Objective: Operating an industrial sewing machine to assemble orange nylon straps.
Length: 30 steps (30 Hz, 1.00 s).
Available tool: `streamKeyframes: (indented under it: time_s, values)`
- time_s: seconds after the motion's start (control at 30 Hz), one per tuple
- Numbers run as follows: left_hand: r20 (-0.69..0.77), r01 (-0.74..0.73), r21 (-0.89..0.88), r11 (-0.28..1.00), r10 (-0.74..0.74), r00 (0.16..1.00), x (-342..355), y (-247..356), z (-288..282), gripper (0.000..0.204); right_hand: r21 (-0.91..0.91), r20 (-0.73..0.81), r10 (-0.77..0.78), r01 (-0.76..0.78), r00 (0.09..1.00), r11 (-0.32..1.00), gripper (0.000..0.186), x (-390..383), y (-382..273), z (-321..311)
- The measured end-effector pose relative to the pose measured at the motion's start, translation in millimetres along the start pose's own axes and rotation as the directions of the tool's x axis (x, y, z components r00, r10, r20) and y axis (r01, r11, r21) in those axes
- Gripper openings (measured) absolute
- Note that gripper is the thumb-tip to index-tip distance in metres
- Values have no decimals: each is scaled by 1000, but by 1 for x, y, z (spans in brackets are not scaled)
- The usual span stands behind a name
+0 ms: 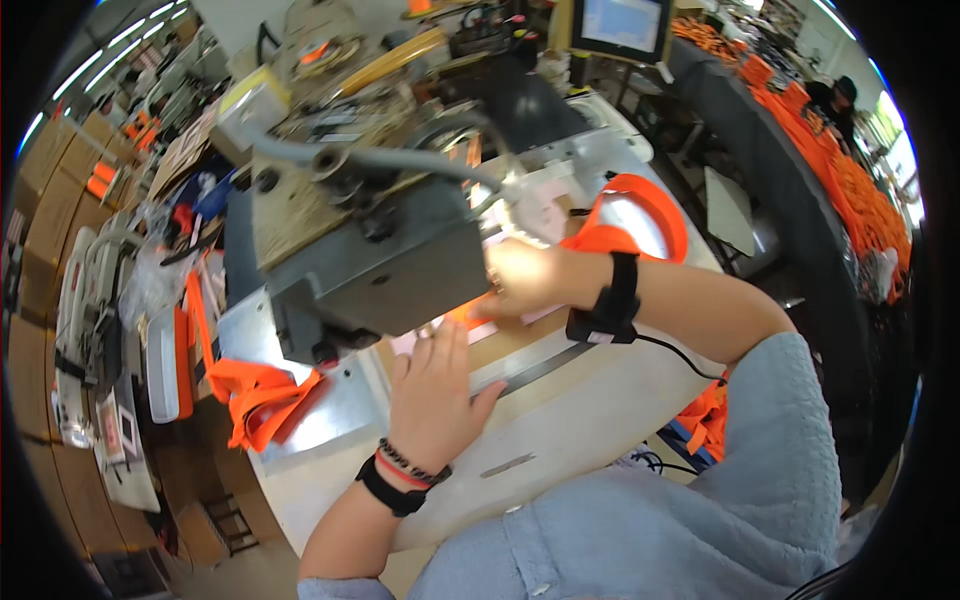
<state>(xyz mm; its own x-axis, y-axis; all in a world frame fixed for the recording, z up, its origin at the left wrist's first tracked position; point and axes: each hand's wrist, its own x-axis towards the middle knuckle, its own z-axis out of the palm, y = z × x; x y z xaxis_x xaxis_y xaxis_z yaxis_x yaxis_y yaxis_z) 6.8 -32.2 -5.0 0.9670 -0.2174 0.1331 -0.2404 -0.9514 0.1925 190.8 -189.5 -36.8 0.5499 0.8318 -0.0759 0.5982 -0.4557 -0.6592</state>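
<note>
My left hand (432,395) lies with fingers stretched out and thumb apart, fingertips on pale pink material (402,343) below the grey machine head (370,280). My right hand (520,278) is at the right of the head, fingers pointing down beside a small orange piece (465,310); glare, blur and the machine leave unclear whether it grips it. A tan board (530,328) lies under the pink material. Orange strap (670,215) loops over the metal plate at the back right, and more orange straps (260,395) are bunched at the left.
A monitor (612,25) stands behind the machine. At the right, a long dark bench (760,170) carries heaped orange straps (850,210), with another person (840,100) beside it. Cardboard boxes (45,230) and a white machine (85,300) stand at the left. A grey hose (280,150) crosses the machine.
</note>
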Motion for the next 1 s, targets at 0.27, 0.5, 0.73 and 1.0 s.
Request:
streamKeyframes:
  time_s: [0.27, 0.5, 0.73, 1.0]
  values:
    - [-28, -18, 11, 1000, 18, 999, -2, -1, 4, 77, -267, -580, 150, -362, 800, 893, 22, -148, 9, -92]
    - [-1, -13, -5, 1000, 13, 1000, -3, -3, 4, 78, -5, -225, 585, -602, 779, 799, 31, -232, 10, -100]
    - [-16, -41, 48, 998, 42, 999, -3, -5, 4, 81, 155, -553, 395, -375, 734, 914, 79, -197, 27, -68]
    - [-15, -14, -20, 1000, 14, 1000, -4, -4, 6, 77, 184, -504, 595, -595, 626, 782, 67, -203, 38, -66]
